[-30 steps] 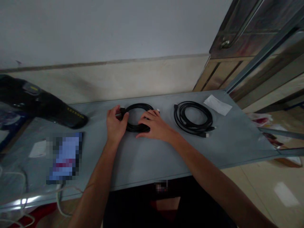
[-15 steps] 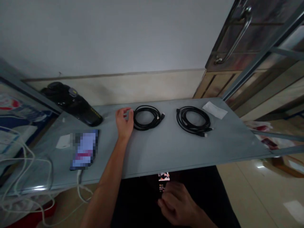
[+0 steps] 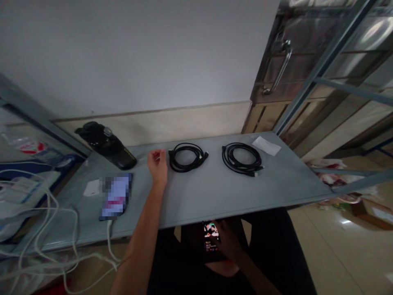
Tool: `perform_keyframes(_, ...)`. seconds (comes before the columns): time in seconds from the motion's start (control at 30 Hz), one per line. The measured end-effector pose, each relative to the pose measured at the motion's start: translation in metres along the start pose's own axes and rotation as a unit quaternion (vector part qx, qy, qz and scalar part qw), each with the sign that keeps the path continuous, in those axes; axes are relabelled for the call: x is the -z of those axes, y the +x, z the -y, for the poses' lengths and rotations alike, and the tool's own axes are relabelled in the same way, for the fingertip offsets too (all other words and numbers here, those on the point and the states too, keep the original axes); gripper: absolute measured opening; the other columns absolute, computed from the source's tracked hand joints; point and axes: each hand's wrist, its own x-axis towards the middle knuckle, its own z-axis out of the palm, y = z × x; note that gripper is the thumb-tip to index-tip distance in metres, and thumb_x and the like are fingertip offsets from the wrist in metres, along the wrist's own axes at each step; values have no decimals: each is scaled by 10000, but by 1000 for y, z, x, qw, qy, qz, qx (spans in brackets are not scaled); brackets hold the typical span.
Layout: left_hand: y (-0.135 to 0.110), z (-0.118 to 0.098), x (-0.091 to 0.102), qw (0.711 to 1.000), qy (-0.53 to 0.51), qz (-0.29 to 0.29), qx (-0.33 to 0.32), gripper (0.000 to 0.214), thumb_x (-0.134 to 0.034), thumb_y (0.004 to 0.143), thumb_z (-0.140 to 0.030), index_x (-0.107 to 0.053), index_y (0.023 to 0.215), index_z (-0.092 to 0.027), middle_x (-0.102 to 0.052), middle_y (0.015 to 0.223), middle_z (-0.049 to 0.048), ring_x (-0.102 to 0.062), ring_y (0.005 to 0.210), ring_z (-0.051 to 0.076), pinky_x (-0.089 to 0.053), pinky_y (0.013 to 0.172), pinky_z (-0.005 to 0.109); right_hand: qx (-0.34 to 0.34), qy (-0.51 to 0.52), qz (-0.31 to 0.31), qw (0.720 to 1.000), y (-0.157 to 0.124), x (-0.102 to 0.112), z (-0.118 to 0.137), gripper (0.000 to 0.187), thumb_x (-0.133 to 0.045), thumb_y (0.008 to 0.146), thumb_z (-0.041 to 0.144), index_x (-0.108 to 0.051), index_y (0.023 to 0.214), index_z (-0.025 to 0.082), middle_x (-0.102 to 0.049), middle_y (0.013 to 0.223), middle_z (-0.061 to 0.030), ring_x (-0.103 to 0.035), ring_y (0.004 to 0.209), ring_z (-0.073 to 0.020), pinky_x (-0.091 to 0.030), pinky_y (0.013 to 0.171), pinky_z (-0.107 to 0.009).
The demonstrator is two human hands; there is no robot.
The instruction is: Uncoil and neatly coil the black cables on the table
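Note:
Two coiled black cables lie on the grey table [image 3: 215, 192]. My left hand [image 3: 157, 164] rests on the table just left of the left coil [image 3: 186, 157], fingers loosely curled with nothing in them, close to the coil's plug end. The right coil [image 3: 242, 159] lies apart, further right. My right hand [image 3: 229, 242] is below the table's front edge at my lap, fingers wrapped round a phone [image 3: 210, 237] with a lit screen.
A black bottle [image 3: 106, 146] lies on its side at the back left. A second phone [image 3: 116, 196] and a white paper slip [image 3: 91, 188] lie at left; another slip [image 3: 266, 145] at back right. White cords [image 3: 55, 229] hang off the left edge. A metal door stands right.
My right hand left the left coil and dropped below the table to the phone at my lap. My left hand let go of the coil. The view has pulled back.

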Motion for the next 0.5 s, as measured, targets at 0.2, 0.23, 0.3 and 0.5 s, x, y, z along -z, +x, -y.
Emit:
perform_keyframes(0.2, 1, 9, -1, 1000, -13, -3, -12, 390, -825, 948, -586, -693, 1012, -225, -727, 1014, 42, -713, 949, 199, -575, 874, 335, -3, -29, -1, 1000, 8, -7, 0, 738, -634, 1106, 601, -523, 1766, 292, -535, 1769, -219, -511, 1652, -437, -499, 1294, -572)
perform_keyframes(0.23, 1, 9, -1, 1000, -10, -1, -13, 387, -821, 947, -586, -702, 1018, -224, -734, 1017, 45, -714, 946, 199, -571, 864, 333, 0, -26, -11, 1000, 9, -6, 1, 725, -641, 1103, 598, -538, 1755, 298, -546, 1762, -213, -522, 1644, -435, -508, 1285, -568)
perform_keyframes(0.3, 2, 10, 0, 1000, -2, 2, -18, 391, -809, 952, -595, -710, 1024, -224, -742, 1020, 51, -716, 946, 205, -566, 851, 334, 8, -18, -27, 999, 10, -4, 2, 701, -646, 1101, 581, -567, 1732, 287, -551, 1759, -210, -531, 1639, -430, -521, 1273, -550)
perform_keyframes(0.5, 3, 12, 1, 1000, 8, -5, -27, 432, -799, 963, -640, -701, 1028, -224, -745, 1028, 57, -720, 954, 216, -566, 834, 339, 11, 59, -57, 997, 11, -2, -6, 692, -598, 1115, 521, -517, 1741, 237, -615, 1710, -190, -593, 1598, -369, -527, 1284, -507)
